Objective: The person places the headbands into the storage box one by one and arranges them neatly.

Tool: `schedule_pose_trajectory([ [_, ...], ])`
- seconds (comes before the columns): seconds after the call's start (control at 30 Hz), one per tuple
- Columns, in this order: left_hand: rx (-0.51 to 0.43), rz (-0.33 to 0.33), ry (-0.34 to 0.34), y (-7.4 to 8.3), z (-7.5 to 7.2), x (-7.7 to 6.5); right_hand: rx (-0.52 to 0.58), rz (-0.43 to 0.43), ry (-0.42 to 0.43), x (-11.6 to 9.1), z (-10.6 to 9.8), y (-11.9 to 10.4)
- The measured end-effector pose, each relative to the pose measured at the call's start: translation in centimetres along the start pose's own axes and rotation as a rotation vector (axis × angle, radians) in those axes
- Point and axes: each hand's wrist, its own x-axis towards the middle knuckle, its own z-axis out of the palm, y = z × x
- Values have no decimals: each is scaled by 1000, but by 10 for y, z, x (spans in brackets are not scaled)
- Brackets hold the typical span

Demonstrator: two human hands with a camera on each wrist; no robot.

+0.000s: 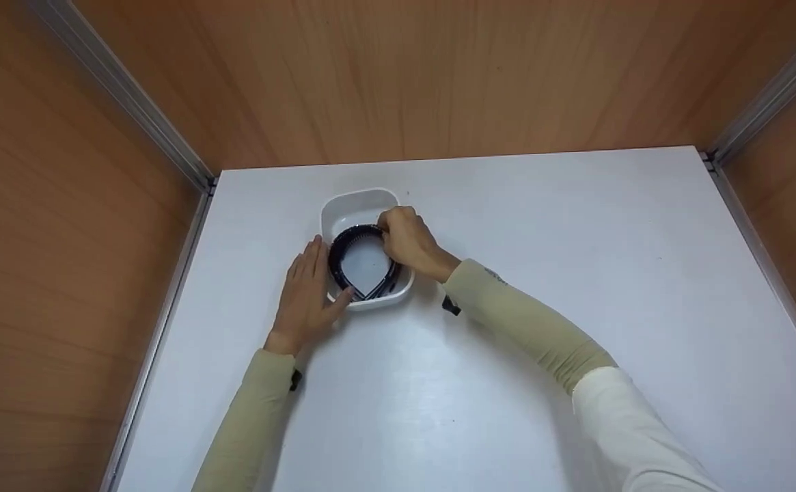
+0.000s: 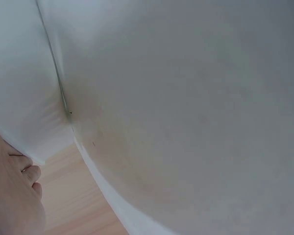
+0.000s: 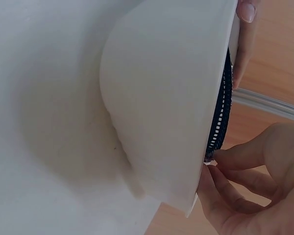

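A white plastic container (image 1: 351,203) with rounded corners stands on the table, left of the middle. Dark toothed headbands (image 1: 340,263) lie inside it, their narrow ends meeting near the front wall. My right hand (image 1: 408,239) reaches over the right rim and pinches a headband at its upper right; the right wrist view shows thumb and fingertips on the dark toothed band (image 3: 222,110) just past the rim. My left hand (image 1: 304,294) rests against the container's left side, fingers straight, thumb over the front rim. In the left wrist view, the container's wall (image 2: 196,117) fills most of the picture.
The white tabletop (image 1: 575,239) extends to the right and in front of the container. Wood-grain panels (image 1: 438,75) rise behind it and at both sides, with metal rails (image 1: 145,102) at the corners.
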Motion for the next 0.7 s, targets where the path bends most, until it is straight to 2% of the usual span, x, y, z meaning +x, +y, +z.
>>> schedule_pose_trajectory([
  [0.43, -6, 7, -23, -3, 1, 3, 31, 30, 14, -8, -11, 3],
  [0.7, -7, -1, -18, -6, -6, -5, 57, 7, 26, -20, -26, 8],
])
